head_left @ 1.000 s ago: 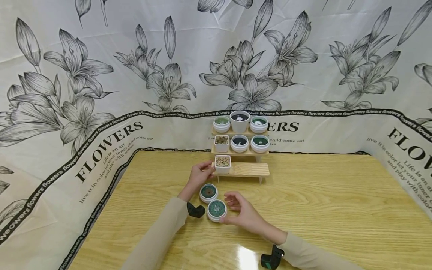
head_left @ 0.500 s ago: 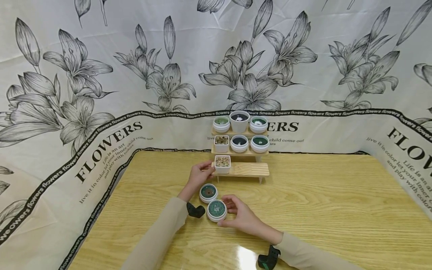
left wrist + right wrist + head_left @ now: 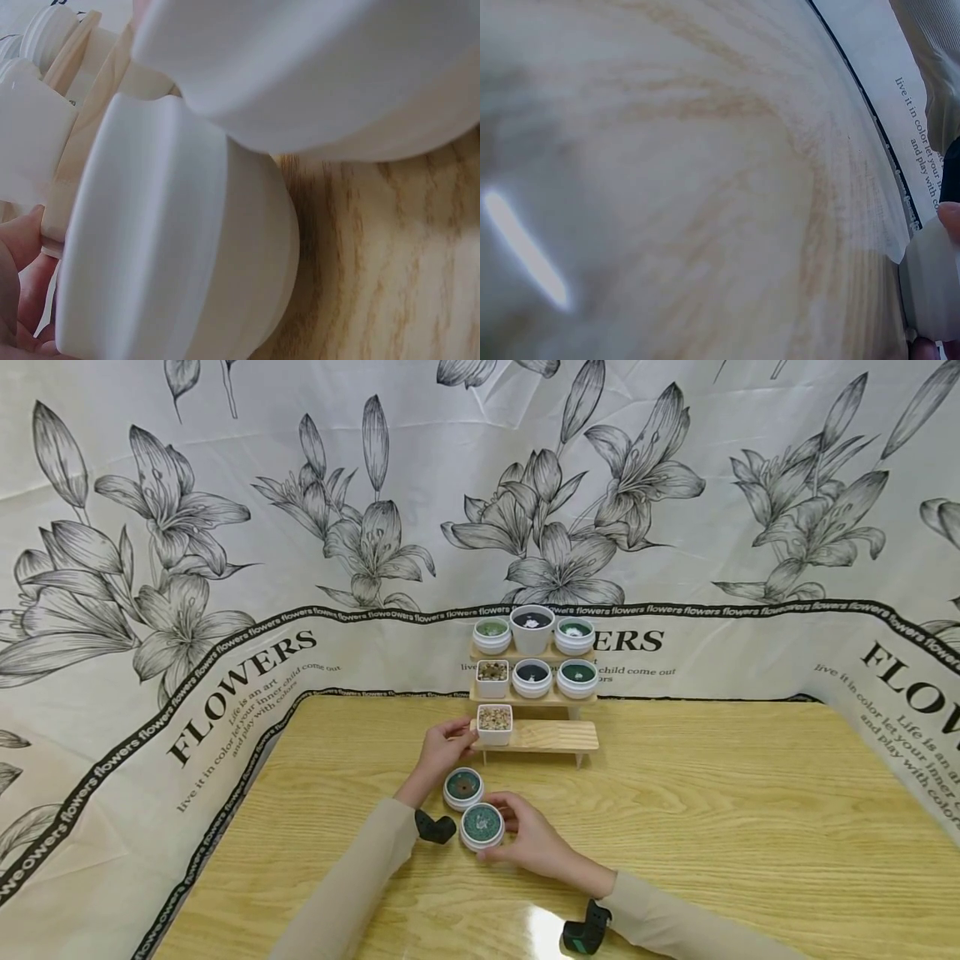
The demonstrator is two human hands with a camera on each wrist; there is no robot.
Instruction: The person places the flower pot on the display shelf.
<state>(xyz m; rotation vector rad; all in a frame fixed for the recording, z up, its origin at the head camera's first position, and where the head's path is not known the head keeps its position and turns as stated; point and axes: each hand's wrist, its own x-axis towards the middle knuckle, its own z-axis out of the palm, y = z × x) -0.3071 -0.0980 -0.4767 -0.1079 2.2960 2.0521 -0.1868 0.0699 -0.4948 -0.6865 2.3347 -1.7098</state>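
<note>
My left hand [image 3: 442,752] pinches the left end of the lowest plank of a tiered wooden display stand [image 3: 558,737]. A square white pot [image 3: 495,725] filled with pale pebbles stands on that end. In the left wrist view, the thumb lies on the wooden edge [image 3: 64,202]. My right hand [image 3: 532,842] grips a round white pot [image 3: 482,828] with a speckled green filling; thumb and fingers are on its right side. Just behind it on the table is another round white pot [image 3: 463,788], green with a brown centre. Both round pots loom close in the left wrist view.
The stand's upper tiers carry several pots, among them a tall white pot [image 3: 532,631] and a square pebble pot [image 3: 492,678]. A flower-printed cloth [image 3: 390,652] hangs behind the wood-grain table [image 3: 735,810].
My right hand has moved a little to the left, and its fingers have closed in from beside the front round pot to hold it. My left hand has stayed at the plank's end.
</note>
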